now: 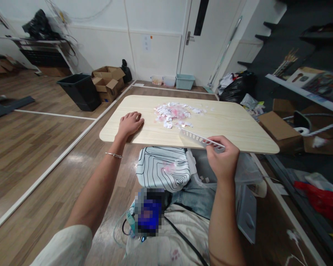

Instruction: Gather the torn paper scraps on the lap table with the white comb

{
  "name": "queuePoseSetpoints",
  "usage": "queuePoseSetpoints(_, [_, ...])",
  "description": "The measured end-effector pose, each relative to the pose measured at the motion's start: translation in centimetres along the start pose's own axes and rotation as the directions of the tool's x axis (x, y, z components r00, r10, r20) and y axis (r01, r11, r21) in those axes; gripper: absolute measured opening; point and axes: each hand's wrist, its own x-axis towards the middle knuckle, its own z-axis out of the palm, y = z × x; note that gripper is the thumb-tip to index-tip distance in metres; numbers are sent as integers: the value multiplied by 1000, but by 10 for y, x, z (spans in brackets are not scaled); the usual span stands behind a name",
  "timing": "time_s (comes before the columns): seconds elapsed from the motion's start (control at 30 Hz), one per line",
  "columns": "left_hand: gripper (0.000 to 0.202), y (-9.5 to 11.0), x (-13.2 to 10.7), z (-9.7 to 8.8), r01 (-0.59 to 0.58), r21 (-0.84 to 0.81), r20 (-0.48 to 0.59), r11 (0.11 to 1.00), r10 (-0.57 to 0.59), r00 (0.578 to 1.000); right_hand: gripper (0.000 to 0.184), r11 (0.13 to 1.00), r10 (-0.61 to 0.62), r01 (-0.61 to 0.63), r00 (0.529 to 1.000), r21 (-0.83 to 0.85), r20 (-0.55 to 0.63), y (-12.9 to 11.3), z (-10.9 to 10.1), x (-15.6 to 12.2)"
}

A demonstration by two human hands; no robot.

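My left hand (130,123) rests palm down on the left part of the pale wooden table (224,122), fingers lying on the surface with nothing in them. Between thumb and fingers, my right hand (222,152) grips a white slotted plastic strip (195,137) at its near right end. The strip is tilted, its far end close to the table top. A heap of torn white and pink paper scraps (173,112) lies beyond it, with loose bits spread to the right.
Below the table's near edge are a black-and-white patterned seat or container (162,170) and a clear plastic bin (245,171) with a few scraps. A black trash bin (81,92) and cardboard boxes (108,83) stand at left. Another open carton (277,120) is at right.
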Motion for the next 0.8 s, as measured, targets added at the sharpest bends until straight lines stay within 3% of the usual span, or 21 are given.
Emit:
queuePoseSetpoints(0.27, [57, 0, -1, 0, -7, -14, -17, 1000, 7, 1000, 13, 1000, -9, 9, 999, -5, -43, -1, 2, 0])
queuePoseSetpoints(0.43, [59, 1, -2, 0, -5, -13, -12, 1000, 5, 1000, 13, 1000, 1, 0, 1000, -27, 20, 1, 2, 1])
queuePoseSetpoints(0.8, [58, -1, 0, 1, -7, -12, -12, 1000, 7, 1000, 11, 1000, 2, -2, 1000, 32, 4, -5, -1, 0])
